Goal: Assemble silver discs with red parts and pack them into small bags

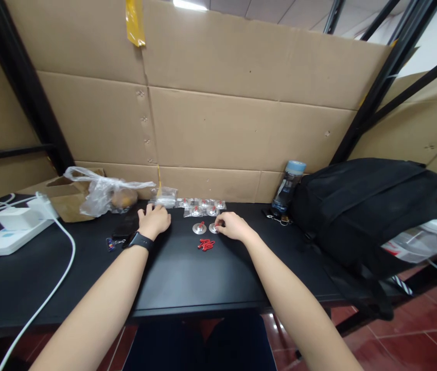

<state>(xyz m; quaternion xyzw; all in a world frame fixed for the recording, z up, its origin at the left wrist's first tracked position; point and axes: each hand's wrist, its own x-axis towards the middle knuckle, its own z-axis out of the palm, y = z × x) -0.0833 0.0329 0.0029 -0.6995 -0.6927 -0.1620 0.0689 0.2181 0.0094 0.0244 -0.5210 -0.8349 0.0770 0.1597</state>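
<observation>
My right hand (234, 225) is closed at the right-hand silvery round disc (212, 228), fingertips pinching at its red part. To its left, a matching silvery disc (198, 229) with a red loop lies on the black table. Just nearer to me is a small heap of red cords (206, 244). My left hand (155, 220), with a dark watch on the wrist, is palm down, fingers apart, reaching toward a clear plastic packet (165, 197). Whether its fingertips touch the packet I cannot tell. Behind the discs, several similar discs in clear bags (195, 211) lie in rows.
A cardboard panel (210, 129) stands along the table's back. On the left are a knotted plastic bag (104, 193), a white power strip (21, 232) and its cable. A water bottle (288, 186), keys (283, 220) and a black backpack (365, 206) occupy the right side.
</observation>
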